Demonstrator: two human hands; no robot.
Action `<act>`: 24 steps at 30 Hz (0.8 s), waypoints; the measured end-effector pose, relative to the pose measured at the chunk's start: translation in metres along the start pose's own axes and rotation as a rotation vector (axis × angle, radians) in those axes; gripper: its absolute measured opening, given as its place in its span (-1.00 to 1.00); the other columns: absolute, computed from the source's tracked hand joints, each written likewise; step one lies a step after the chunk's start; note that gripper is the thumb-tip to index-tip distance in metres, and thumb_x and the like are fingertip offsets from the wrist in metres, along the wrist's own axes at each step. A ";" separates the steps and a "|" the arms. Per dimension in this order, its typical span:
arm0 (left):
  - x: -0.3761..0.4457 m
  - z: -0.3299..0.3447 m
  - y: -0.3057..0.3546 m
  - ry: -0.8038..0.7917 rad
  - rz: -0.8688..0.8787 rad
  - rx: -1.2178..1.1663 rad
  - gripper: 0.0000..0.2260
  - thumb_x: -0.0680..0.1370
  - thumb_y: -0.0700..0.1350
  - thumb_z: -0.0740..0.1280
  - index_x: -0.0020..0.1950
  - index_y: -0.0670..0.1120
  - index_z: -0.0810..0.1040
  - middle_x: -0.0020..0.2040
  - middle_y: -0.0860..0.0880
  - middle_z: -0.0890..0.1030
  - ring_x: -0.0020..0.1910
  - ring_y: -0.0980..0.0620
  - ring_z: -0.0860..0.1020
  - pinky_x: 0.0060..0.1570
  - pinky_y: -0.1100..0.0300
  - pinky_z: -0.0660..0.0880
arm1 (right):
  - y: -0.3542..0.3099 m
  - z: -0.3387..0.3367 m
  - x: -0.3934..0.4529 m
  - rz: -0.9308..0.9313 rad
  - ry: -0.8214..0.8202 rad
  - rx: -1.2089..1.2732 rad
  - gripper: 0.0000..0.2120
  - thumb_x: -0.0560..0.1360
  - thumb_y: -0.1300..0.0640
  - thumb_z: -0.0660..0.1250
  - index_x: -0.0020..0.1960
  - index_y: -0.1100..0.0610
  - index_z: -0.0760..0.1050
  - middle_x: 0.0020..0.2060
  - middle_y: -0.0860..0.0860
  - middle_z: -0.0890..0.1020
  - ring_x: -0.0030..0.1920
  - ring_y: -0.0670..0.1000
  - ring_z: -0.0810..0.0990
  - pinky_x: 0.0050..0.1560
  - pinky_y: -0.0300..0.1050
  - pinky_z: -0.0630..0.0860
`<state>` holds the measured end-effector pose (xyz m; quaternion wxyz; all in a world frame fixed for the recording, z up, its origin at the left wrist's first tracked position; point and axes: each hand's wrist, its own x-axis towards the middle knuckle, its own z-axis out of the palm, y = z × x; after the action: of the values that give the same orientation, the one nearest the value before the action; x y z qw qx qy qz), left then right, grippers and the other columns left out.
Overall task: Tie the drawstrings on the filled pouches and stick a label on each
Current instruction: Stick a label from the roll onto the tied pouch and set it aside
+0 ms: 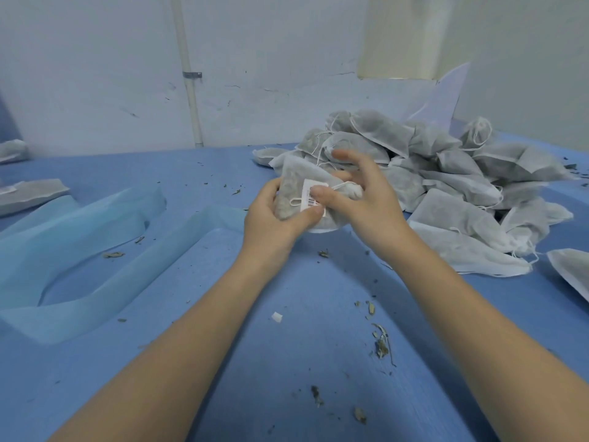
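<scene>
A: Where do we have the pouch (288, 186) right now?

B: Up off the blue worktop (287, 314), in front of the heap of pouches (446, 173). Our left hand (271, 215) cradles it from below and from the left, fingers curled round its body, thumb on the front face.

A: And our right hand (360, 193)?

B: It comes in from the right, thumb pressing on the label (310, 194). Its other fingers are spread and loosely raised above the gathered neck; whether any of them pinch the drawstring (294, 200) we cannot tell.

A: Which way does the pouch lie?

B: Long axis roughly left to right, slightly tilted, the cinched neck pointing right, towards our right hand. The label sits across the middle, between our two thumbs, touching both.

A: So which hand is nearer for the smoothing?

B: The right thumb is already on the label, so we judge it best placed to rub the label flat while the left steadies. The string loop lies just left of the label, and we would keep it out from under the sticker.
</scene>
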<state>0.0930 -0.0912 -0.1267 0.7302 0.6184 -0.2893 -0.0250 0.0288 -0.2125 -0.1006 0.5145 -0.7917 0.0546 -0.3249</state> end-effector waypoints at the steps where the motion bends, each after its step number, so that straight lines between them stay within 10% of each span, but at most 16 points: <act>1: 0.000 0.001 0.000 -0.008 -0.002 0.014 -0.65 0.34 -0.23 0.52 0.06 -0.07 0.53 -0.11 0.05 0.63 -0.14 0.14 0.61 -0.11 0.26 0.54 | 0.001 0.000 0.000 0.025 0.014 0.039 -0.62 0.44 0.07 0.47 0.19 -0.13 0.43 0.06 0.07 0.62 0.08 0.00 0.61 0.15 -0.02 0.54; 10: 0.004 0.006 0.000 0.030 -0.118 -0.075 -0.76 0.34 -0.27 0.49 -0.04 -0.12 0.56 -0.19 -0.01 0.64 -0.21 0.04 0.62 -0.14 0.17 0.54 | 0.012 0.007 0.001 -0.025 0.186 0.019 -0.73 0.42 -0.01 0.48 0.00 -0.21 0.43 -0.18 -0.15 0.63 -0.08 -0.15 0.60 -0.02 -0.18 0.51; 15: 0.008 0.005 0.001 0.316 -0.179 -0.108 -0.83 0.48 -0.08 0.41 -0.26 -0.14 0.56 -0.30 -0.06 0.57 -0.28 -0.02 0.51 -0.16 0.01 0.46 | 0.015 0.010 -0.007 0.047 0.000 0.158 -0.38 0.36 0.14 0.54 0.23 -0.18 0.26 0.07 -0.10 0.48 -0.17 -0.33 0.57 -0.13 -0.36 0.52; 20: 0.006 0.004 0.005 0.429 -0.204 -0.154 -0.86 0.47 -0.10 0.41 -0.22 -0.14 0.55 -0.24 -0.09 0.59 -0.23 -0.06 0.54 -0.02 -0.10 0.53 | 0.011 0.031 -0.010 0.239 0.031 0.429 -0.59 0.40 0.31 0.47 0.04 0.00 0.33 0.02 0.04 0.53 -0.16 -0.04 0.60 -0.29 -0.26 0.54; 24: 0.007 0.002 0.009 0.508 -0.267 -0.470 -0.73 0.50 -0.04 0.38 0.03 -0.22 0.50 -0.13 -0.16 0.65 -0.28 -0.10 0.65 -0.28 0.09 0.61 | -0.012 0.055 0.001 0.234 0.164 0.574 -0.78 0.43 0.42 0.39 -0.09 0.17 0.44 -0.15 0.12 0.56 -0.29 -0.03 0.57 -0.31 -0.25 0.52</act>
<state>0.0948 -0.0933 -0.1158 0.8912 0.4525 -0.0019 -0.0313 0.0582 -0.1642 -0.1046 0.7445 -0.5738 0.0926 -0.3285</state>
